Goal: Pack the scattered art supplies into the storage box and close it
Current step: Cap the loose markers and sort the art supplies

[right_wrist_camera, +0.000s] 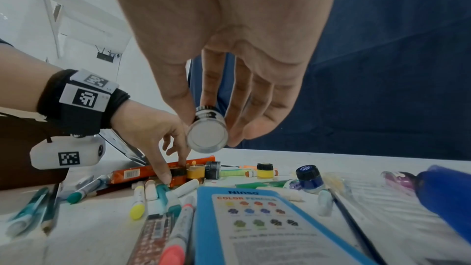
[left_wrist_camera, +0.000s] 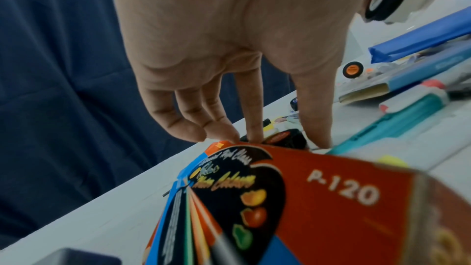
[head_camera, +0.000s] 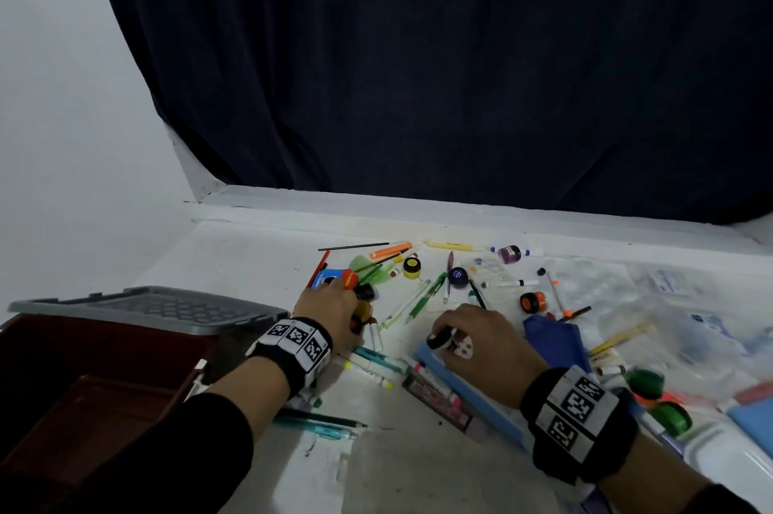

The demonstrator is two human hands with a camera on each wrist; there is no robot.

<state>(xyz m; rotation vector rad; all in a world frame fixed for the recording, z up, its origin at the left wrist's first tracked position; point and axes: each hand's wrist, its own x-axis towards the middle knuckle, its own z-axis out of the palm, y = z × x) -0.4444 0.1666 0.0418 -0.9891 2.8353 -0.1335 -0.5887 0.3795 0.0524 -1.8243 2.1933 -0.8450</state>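
The dark red storage box (head_camera: pixel 83 388) stands open at the left, its grey lid (head_camera: pixel 154 306) leaning behind it. Pens, markers and paint jars lie scattered on the white table (head_camera: pixel 251 262). My left hand (head_camera: pixel 334 308) reaches down beside the red poster-colour carton (left_wrist_camera: pixel 318 198); thumb and forefinger pinch a small black-lidded paint jar (left_wrist_camera: pixel 282 138) among the jars there (right_wrist_camera: pixel 195 171). Above the blue colour-pencil tin (right_wrist_camera: pixel 254 219), my right hand (head_camera: pixel 449 336) holds up a white paint jar (right_wrist_camera: pixel 207 132) with a black lid, pinched between thumb and fingers.
Green and teal pens (head_camera: pixel 376 363) lie between my hands. A dark blue jar (head_camera: pixel 458 277), a yellow jar (head_camera: pixel 412 266) and an orange jar (head_camera: pixel 532 301) sit farther back. Clear plastic bags (head_camera: pixel 669 304) cover the right side. A dark curtain hangs behind the table.
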